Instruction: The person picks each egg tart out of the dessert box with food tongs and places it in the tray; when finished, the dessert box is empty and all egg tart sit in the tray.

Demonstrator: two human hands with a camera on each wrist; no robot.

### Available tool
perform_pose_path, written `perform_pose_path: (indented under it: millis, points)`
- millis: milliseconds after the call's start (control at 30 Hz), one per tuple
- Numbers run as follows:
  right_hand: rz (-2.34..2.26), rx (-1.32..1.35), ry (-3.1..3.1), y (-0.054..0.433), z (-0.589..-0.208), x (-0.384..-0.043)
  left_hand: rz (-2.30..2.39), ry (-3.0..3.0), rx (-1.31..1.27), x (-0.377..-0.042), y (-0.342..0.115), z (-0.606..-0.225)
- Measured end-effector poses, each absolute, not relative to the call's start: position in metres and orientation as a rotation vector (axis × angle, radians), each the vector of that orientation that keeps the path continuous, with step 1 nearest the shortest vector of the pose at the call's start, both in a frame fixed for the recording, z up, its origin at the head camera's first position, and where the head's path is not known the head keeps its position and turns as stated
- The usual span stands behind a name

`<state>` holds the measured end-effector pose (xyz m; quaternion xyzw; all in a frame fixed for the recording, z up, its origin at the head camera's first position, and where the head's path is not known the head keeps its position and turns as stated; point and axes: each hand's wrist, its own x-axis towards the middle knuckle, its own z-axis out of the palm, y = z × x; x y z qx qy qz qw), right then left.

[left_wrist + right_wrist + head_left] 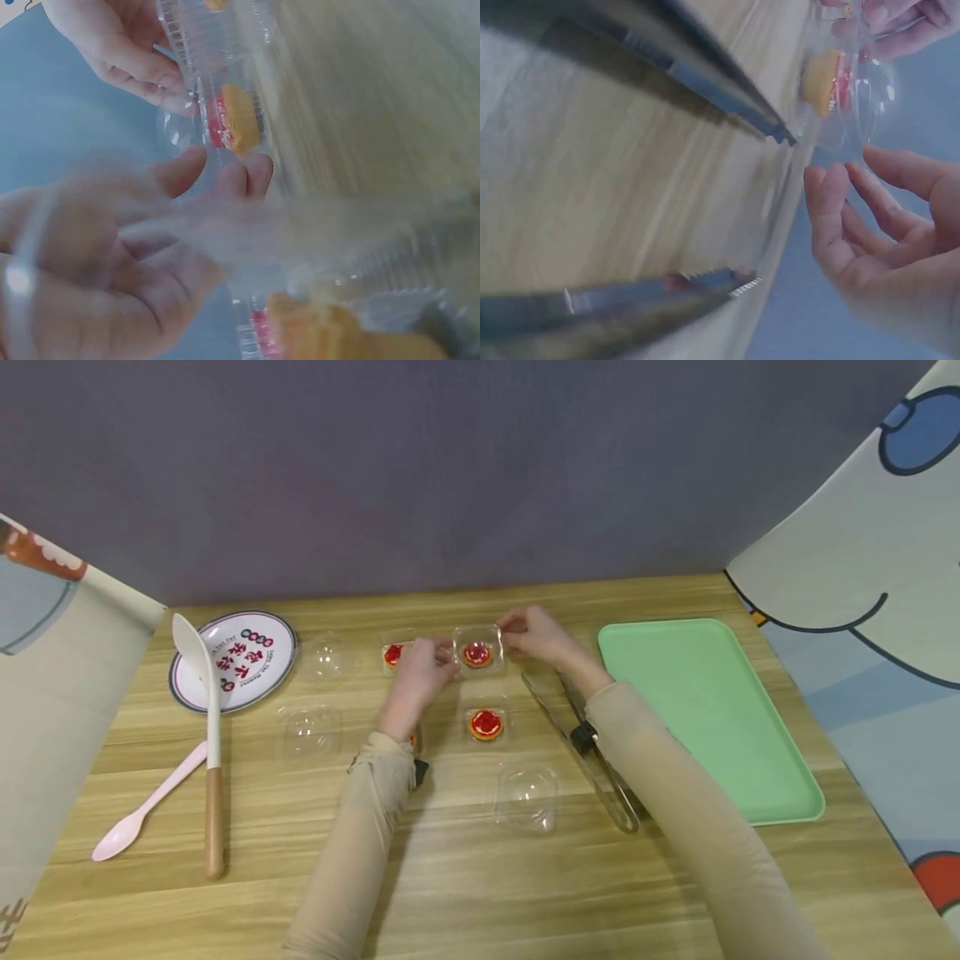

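A clear plastic box [477,637] with a domed lid stands at the back middle, a red-topped tart [477,654] inside. My left hand [425,670] pinches its left edge between thumb and fingers. At its right back corner, my right hand [531,632] pinches the edge with thumb and fingertips. In the right wrist view the clear dome [879,88] bulges beside the tart [829,82], between both hands. Just in front lies another boxed tart [486,725]. A further tart [393,655] is partly hidden by my left hand, and one more lies mostly under that wrist.
Metal tongs [583,739] lie beneath my right forearm, left of a green tray [705,718]. Clear domed lids [527,797] lie at front and left. A patterned plate [255,660], a white ladle with wooden handle [213,735] and a pink spoon [150,802] are at left.
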<state>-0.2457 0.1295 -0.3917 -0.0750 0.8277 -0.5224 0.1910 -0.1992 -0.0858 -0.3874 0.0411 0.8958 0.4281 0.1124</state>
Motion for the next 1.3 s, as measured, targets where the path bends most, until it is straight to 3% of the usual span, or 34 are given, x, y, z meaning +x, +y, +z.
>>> perform_pose_path:
  millis: [400, 633, 933, 1300]
  points:
    - [-1.468, -0.334, 2.512, 0.124, -0.378, -0.235, 1.258, 2.752, 0.199, -0.196, -0.089, -0.377]
    - [-1.943, -0.172, 2.364, 0.122, -0.368, -0.225, 1.707, 2.598, 0.107, -0.196, -0.092, -0.372]
    - [-2.398, 0.008, 1.953, 0.137, -0.361, -0.218, 2.028, 2.596, 0.247, -0.197, -0.071, -0.372]
    - [-2.186, 0.004, 2.224, 0.165, -0.359, -0.220, 1.778, 2.586, 0.297, -0.200, -0.047, -0.370]
